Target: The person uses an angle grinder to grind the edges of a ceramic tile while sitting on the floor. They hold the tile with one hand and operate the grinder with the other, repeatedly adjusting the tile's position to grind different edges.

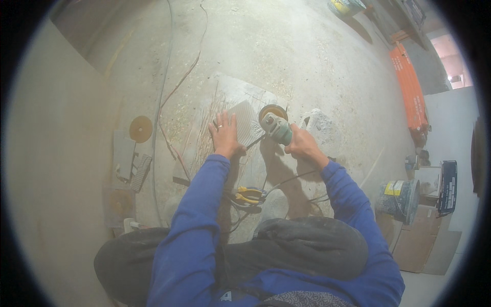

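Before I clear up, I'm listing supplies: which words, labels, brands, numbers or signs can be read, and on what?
None reads clearly.
Long orange package: print too small.
Right-hand bucket: yellow label, blurred.
Far bucket: yellowish label, blurred.
Dark blue box: pale print, too small.
Pale mark at the lap: unclear.

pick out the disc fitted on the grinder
The disc at the head of the green grinder in the right hand; two other discs lie at left.

The dusty, pale grey floor (327,56) carries a flat, scored grey board (247,89), yellow-handled pliers (245,199), a round tan disc (140,128) and a long reddish cable (195,63).
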`<state>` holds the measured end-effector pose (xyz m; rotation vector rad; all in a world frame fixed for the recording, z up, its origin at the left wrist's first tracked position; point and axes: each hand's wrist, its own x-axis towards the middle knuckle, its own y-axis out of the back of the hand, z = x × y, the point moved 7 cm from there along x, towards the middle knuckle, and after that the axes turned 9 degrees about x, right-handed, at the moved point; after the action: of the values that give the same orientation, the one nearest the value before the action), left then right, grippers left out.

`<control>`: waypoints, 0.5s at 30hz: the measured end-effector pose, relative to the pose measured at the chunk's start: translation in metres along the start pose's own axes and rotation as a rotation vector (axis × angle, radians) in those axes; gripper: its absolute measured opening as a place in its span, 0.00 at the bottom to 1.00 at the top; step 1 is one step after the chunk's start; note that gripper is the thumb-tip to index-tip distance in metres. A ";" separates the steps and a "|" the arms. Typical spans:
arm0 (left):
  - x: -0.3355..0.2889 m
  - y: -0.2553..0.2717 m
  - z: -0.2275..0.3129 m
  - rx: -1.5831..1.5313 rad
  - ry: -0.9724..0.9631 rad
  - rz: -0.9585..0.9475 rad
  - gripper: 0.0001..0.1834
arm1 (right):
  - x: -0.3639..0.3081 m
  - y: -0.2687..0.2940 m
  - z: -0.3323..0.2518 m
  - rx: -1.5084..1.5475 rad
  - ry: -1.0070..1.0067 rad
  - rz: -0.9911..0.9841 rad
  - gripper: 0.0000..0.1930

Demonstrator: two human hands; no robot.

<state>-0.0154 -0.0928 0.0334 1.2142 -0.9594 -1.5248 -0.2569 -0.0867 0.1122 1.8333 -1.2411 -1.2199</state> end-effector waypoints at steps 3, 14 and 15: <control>0.000 0.001 0.000 0.001 -0.004 0.011 0.71 | 0.001 -0.001 0.001 -0.006 0.004 0.003 0.36; 0.000 0.005 0.002 0.004 0.002 -0.020 0.72 | 0.002 0.001 -0.002 0.012 0.005 0.007 0.33; 0.000 0.005 0.002 0.003 0.002 -0.016 0.72 | 0.002 0.001 -0.002 0.017 -0.001 0.005 0.33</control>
<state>-0.0167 -0.0946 0.0386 1.2278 -0.9534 -1.5353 -0.2555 -0.0889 0.1135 1.8408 -1.2592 -1.2110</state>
